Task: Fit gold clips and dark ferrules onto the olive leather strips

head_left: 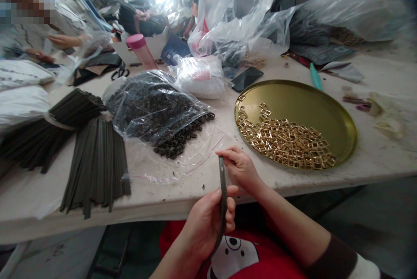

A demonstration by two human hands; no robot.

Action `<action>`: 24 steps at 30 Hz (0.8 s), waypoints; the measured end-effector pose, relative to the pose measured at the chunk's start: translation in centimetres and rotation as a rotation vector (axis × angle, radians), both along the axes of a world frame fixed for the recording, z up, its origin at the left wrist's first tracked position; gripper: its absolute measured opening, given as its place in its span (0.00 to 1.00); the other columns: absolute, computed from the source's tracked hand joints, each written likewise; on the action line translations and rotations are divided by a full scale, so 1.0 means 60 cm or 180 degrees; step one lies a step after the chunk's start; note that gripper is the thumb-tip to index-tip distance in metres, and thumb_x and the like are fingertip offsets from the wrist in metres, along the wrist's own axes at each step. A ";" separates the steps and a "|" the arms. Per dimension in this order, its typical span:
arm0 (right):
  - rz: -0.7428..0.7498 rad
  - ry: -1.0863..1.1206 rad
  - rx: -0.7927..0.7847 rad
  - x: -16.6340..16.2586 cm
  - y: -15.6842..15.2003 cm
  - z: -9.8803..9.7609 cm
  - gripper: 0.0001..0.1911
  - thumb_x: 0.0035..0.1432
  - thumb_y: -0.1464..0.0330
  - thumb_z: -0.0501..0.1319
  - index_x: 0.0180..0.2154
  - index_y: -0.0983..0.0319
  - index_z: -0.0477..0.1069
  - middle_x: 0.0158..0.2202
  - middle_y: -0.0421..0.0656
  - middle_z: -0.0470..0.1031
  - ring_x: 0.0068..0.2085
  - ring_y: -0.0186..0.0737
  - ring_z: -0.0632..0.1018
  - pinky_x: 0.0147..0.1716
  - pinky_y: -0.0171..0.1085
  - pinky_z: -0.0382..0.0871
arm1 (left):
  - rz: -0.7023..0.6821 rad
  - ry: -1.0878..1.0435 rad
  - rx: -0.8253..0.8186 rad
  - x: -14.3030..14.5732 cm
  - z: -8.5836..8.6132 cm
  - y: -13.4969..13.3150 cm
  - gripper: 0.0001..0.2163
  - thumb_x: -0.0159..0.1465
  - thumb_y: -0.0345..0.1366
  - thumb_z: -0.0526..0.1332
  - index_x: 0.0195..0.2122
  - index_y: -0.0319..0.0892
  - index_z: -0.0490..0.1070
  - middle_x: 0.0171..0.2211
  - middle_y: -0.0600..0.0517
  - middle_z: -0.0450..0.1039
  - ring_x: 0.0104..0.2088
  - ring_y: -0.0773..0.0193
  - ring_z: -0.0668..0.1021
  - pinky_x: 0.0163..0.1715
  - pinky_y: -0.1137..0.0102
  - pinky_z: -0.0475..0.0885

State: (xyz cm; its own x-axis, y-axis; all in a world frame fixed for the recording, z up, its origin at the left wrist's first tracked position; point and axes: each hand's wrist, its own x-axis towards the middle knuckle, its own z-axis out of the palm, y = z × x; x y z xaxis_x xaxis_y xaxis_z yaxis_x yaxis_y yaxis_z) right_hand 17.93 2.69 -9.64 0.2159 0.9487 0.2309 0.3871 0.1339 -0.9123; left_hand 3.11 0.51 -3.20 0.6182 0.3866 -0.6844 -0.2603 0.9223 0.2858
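Note:
A narrow dark strap [223, 192] with stitched edges runs upright between my two hands, over the table's front edge. My left hand [208, 218] is closed around its lower part, thumb on the near face. At the strap's upper end, my right hand [239, 168] pinches the tip between thumb and fingers. A small light slot or mark shows near that tip. To the right lies a round gold tray [342, 118] with many gold rectangular buckles [289, 142] heaped toward its near side. Left of my hands, small dark loops [177, 142] spill from a clear plastic bag [143, 114].
Bundles of dark straps [97, 161] lie at the left edge. Farther back are a phone [247, 79], a pink-lidded bottle [141, 51], scissors [120, 73], a teal tool [315, 77] and large plastic bags [234, 9]. Another person's hands [65, 41] are at the far left.

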 end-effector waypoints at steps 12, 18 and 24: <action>-0.0133 -0.0006 0.0045 0.002 -0.001 0.000 0.17 0.57 0.75 0.52 0.46 0.56 0.69 0.33 0.41 0.67 0.34 0.36 0.70 0.34 0.35 0.67 | -0.0149 0.0748 0.0143 0.008 0.000 0.002 0.10 0.54 0.27 0.62 0.38 0.37 0.69 0.30 0.50 0.74 0.25 0.72 0.76 0.18 0.82 0.65; -0.0261 0.0008 0.0032 0.001 -0.002 0.004 0.16 0.58 0.74 0.51 0.45 0.56 0.69 0.33 0.42 0.67 0.34 0.37 0.70 0.34 0.36 0.67 | -0.0143 0.0837 0.0212 0.011 0.005 0.003 0.10 0.54 0.26 0.61 0.38 0.37 0.70 0.32 0.49 0.75 0.27 0.71 0.76 0.19 0.81 0.66; -0.0357 -0.0048 0.0040 0.003 0.000 0.012 0.12 0.59 0.71 0.51 0.43 0.58 0.69 0.35 0.43 0.68 0.37 0.39 0.71 0.37 0.38 0.66 | -0.0104 0.0916 0.0337 0.009 0.004 0.004 0.10 0.55 0.27 0.61 0.40 0.37 0.69 0.34 0.48 0.74 0.28 0.70 0.76 0.19 0.82 0.67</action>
State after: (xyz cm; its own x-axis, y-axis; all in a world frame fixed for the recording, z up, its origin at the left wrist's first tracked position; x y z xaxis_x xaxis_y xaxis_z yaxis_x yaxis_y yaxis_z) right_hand 18.09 2.72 -8.95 0.3170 0.9158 0.2467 0.4139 0.1005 -0.9048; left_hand 3.67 0.77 -2.98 0.4180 0.4482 -0.7902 -0.1255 0.8900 0.4384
